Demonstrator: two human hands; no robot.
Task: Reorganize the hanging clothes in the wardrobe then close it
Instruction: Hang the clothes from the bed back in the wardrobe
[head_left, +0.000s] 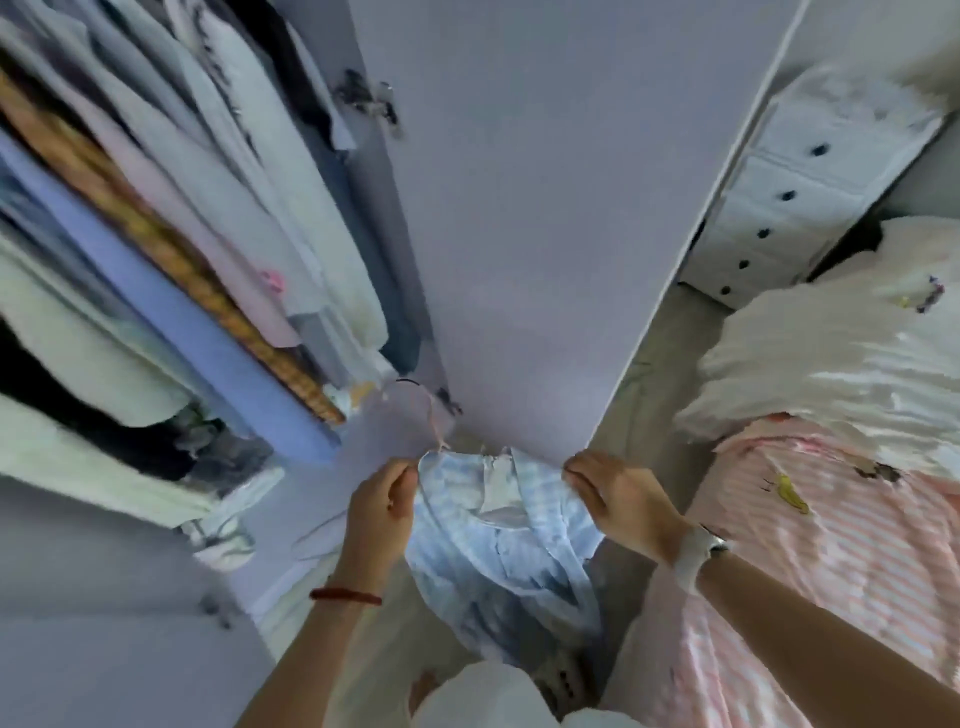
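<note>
1. The step in hand looks like dressing a garment on its hanger. A light blue striped shirt (498, 545) hangs low in front of the person, near the bottom edge of the open wardrobe door (519, 208).
2. The left hand (382, 506) pinches the shirt's left shoulder with curled fingers. The right hand (610, 493) grips the right shoulder the same way. Both hold the cloth spread between them.
3. A pale pink hanger (434, 415) rises from the collar; its hook points up and left and is free of the rail.
4. The next move probably calls for settling the shoulders squarely on the hanger, then lifting it left into the row of hanging clothes (156, 208), where a gap must be found between the close-packed garments.
5. The door cannot be shut until the shirt is hung.
6. To the right lies a bed (831, 545) with a pink striped cover and a white garment (831, 353) heaped on it.
7. Farther right stands a white chest of drawers (800, 197) with dark knobs.
</note>
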